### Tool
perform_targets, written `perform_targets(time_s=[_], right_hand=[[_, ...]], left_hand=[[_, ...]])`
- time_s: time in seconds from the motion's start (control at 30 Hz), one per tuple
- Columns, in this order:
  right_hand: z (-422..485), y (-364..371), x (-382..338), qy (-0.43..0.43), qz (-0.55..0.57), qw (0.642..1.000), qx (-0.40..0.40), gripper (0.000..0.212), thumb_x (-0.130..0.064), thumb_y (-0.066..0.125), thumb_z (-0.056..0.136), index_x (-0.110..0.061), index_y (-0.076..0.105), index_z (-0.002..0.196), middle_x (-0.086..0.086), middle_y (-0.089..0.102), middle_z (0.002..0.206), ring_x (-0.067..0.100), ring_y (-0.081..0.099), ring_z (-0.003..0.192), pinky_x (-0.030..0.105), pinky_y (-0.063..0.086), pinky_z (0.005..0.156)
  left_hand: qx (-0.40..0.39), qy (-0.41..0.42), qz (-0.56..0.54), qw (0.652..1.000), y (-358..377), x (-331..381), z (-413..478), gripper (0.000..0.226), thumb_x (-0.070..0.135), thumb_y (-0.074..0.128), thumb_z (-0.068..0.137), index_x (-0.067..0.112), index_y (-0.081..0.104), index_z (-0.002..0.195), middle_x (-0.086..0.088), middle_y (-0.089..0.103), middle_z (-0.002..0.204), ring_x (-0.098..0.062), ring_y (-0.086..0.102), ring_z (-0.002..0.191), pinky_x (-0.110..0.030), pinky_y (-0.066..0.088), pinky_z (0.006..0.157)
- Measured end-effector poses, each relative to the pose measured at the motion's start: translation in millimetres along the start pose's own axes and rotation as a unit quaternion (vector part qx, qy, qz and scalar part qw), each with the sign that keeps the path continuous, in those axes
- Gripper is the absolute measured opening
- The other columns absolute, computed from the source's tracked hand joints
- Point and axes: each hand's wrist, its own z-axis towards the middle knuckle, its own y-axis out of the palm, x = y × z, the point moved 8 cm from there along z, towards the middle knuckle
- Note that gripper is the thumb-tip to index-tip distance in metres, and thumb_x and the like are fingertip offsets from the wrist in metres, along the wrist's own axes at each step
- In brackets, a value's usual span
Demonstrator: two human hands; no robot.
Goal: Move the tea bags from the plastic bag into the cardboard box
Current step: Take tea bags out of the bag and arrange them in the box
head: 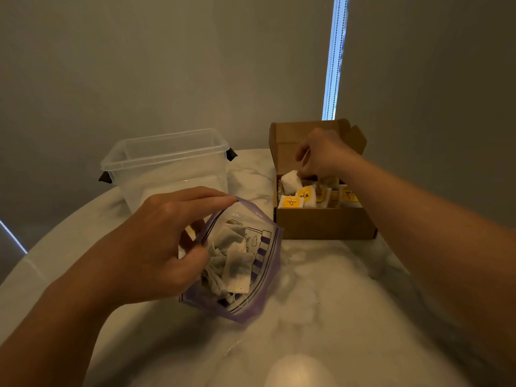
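The pale marble worktop [321, 289] carries a clear tub [167, 163] at eleven o'clock and the open cardboard box [324, 223] at one o'clock. The plastic bag [251, 308] lies at the centre. The left hand [156, 247] pinches its rim to hold the mouth open. The right hand [324, 155] hangs over the box with its fingers curled down, pinching one tea bag [290, 181] at the box's nine o'clock end.

This looks like the drop-off step, mid-task: several yellow-tagged bags [307, 195] already lie in the box, and more tea bags [237, 272] wait in the plastic bag. Next the fingers must let go, then reach back towards seven o'clock into the held-open mouth.
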Motion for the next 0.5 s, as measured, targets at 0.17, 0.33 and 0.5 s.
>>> perform_targets(time_s=[0.17,0.33,0.5], right_hand=[[-39.4,-45.7,-17.9,-0.078,0.046,0.989,0.117,0.020,-0.014,0.075,0.083,-0.012,0.073,0.102,0.002,0.071,0.097,0.011,0.066,0.085,0.023,0.051,0.075],[-115.8,-34.9,-53.0,-0.135,0.246,0.960,-0.016,0.015,-0.016,0.079,0.077,-0.017,0.075,0.092,-0.009,0.072,0.082,0.002,0.069,0.077,0.014,0.055,0.068],[-164.8,7.3,-87.2,-0.189,0.278,0.921,-0.195,0.019,-0.012,0.077,0.080,-0.018,0.075,0.098,-0.007,0.075,0.090,0.003,0.071,0.085,0.021,0.059,0.075]], left_hand=[[-0.001,-0.004,0.002,1.000,-1.1,0.5,0.4,0.062,0.036,0.044,0.074,0.028,0.056,0.134,0.019,0.059,0.123,-0.006,0.062,0.092,-0.017,0.055,0.057],[-0.010,-0.016,0.009,1.000,3.2,0.2,3.0,0.065,0.039,0.042,0.072,0.032,0.053,0.136,0.017,0.059,0.123,-0.004,0.062,0.090,-0.019,0.056,0.057],[-0.013,-0.014,0.012,1.000,3.9,1.0,2.4,0.067,0.037,0.043,0.072,0.026,0.056,0.136,0.015,0.059,0.122,-0.005,0.062,0.088,-0.019,0.055,0.057]])
